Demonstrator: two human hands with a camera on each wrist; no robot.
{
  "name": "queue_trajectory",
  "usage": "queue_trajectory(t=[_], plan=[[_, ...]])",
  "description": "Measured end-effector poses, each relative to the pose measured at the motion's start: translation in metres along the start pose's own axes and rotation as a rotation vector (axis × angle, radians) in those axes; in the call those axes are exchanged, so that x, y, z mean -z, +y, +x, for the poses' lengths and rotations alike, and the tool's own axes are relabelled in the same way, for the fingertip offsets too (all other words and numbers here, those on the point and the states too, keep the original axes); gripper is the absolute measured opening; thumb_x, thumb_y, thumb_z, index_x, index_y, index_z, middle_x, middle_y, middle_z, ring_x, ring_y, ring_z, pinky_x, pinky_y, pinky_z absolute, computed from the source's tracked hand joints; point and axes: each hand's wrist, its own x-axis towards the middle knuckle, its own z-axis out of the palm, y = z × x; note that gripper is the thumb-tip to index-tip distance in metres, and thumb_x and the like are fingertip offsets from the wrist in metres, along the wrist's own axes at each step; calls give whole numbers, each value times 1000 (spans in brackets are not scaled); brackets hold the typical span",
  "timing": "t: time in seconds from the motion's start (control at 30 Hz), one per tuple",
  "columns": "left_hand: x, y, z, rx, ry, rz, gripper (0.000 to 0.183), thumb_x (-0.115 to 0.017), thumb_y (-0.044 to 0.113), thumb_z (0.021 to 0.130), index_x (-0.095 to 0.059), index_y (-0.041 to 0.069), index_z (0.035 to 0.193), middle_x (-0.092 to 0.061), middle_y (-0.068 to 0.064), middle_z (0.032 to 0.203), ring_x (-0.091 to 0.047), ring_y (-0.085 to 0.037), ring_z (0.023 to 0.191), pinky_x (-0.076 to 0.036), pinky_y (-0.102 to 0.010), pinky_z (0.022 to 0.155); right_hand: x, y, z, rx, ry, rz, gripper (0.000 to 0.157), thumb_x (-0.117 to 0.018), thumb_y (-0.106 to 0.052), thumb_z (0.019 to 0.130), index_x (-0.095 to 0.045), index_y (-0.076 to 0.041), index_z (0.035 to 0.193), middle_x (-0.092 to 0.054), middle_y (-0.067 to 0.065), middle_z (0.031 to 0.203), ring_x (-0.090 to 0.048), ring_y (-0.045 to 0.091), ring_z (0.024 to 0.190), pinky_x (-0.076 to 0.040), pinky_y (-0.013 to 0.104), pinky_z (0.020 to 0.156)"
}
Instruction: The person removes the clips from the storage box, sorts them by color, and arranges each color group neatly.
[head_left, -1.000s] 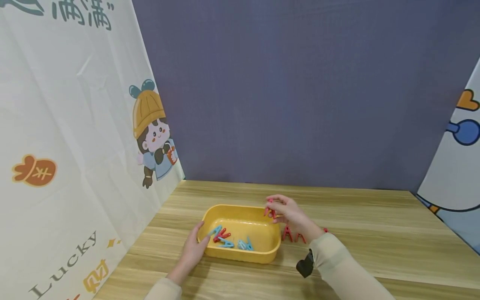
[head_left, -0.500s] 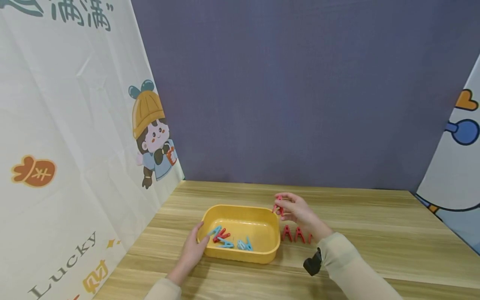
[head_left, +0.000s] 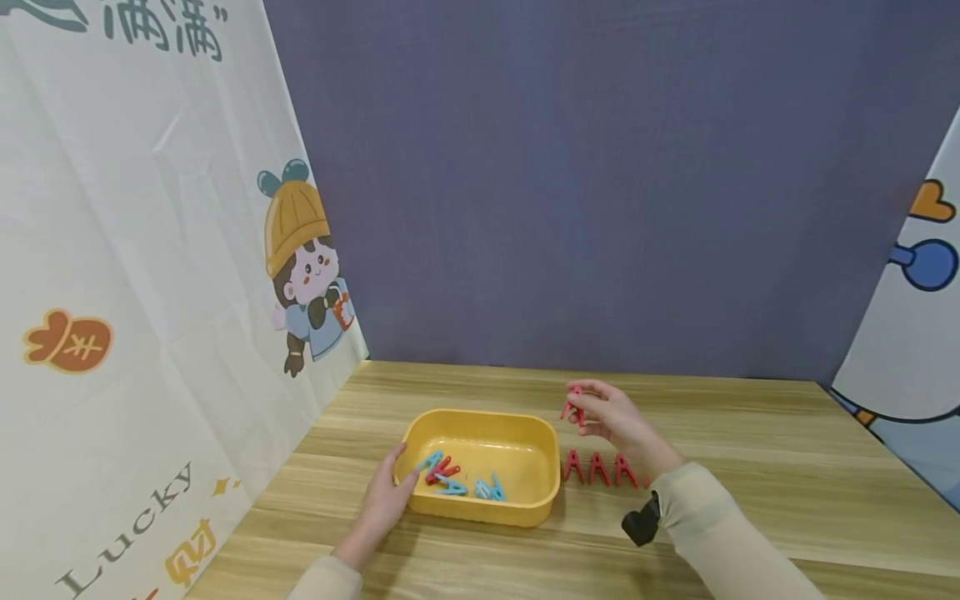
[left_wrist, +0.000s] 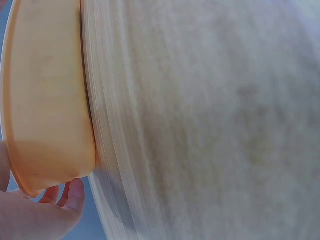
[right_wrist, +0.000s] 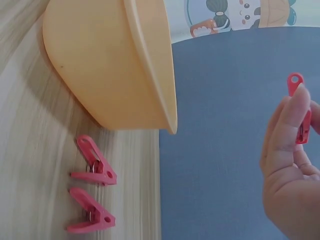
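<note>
My right hand (head_left: 618, 423) pinches a red clothespin (head_left: 576, 404) between thumb and fingers, raised above the table just right of the yellow plastic basin (head_left: 487, 510). In the right wrist view that clothespin (right_wrist: 295, 82) points its holed end upward. My left hand (head_left: 384, 500) grips the basin's left end, thumb over the rim and fingers round the outside, as the left wrist view shows too. Inside the basin lie several light-blue clothespins (head_left: 453, 487) and a red clothespin or two (head_left: 442, 472), toward its left and front.
Red clothespins stand in a row right of the basin: one (head_left: 573, 467) close to its wall, another (head_left: 597, 469), then a third (head_left: 625, 472). One more shows partly by the right wrist. The wooden table (head_left: 480, 379) meets a dark blue cloth backdrop (head_left: 555, 208).
My right hand has moved from over the basin's right rim to the right, still holding the red clothespin. More of the red row shows. The left hand and basin stay put.
</note>
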Motion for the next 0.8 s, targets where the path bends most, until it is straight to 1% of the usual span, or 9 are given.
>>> queue_trajectory(t=[0.2,0.4,0.47,0.63,0.8], plan=[[0,-1,0,-8,5,3,49,-54,3,87,-38,-9,132,-37,-31,134,-31,-46,124,-25,-56,102,7,-1,-3,10,-7,-30,46,-59,-18,91,-41,2,128,-61,4,83,-59,12,70,-53,24,55],[0,0,0,-1,-1,-1,49,-54,5,88,-38,-8,133,-36,-31,135,-30,-46,125,-24,-56,103,14,-1,-5,13,-1,-13,43,-58,-15,91,-42,2,127,-61,3,81,-59,11,67,-53,23,54],[0,1,0,3,-3,-4,49,-53,5,89,-37,-7,134,-36,-30,136,-30,-46,125,-24,-56,103,17,-2,-6,8,15,-11,42,-59,-15,90,-43,1,126,-60,3,81,-59,11,67,-52,23,53],[0,2,-1,7,-8,-3,50,-53,6,89,-37,-7,134,-36,-29,136,-30,-46,125,-24,-56,102,22,-3,-8,0,34,-18,44,-61,-17,89,-44,-1,126,-60,3,80,-60,13,68,-52,23,53],[1,2,-1,1,-11,-5,49,-53,5,89,-37,-7,134,-35,-30,136,-30,-46,126,-24,-56,103,28,-5,-11,11,22,-16,44,-60,-17,90,-43,0,126,-61,3,79,-59,12,67,-52,24,53]])
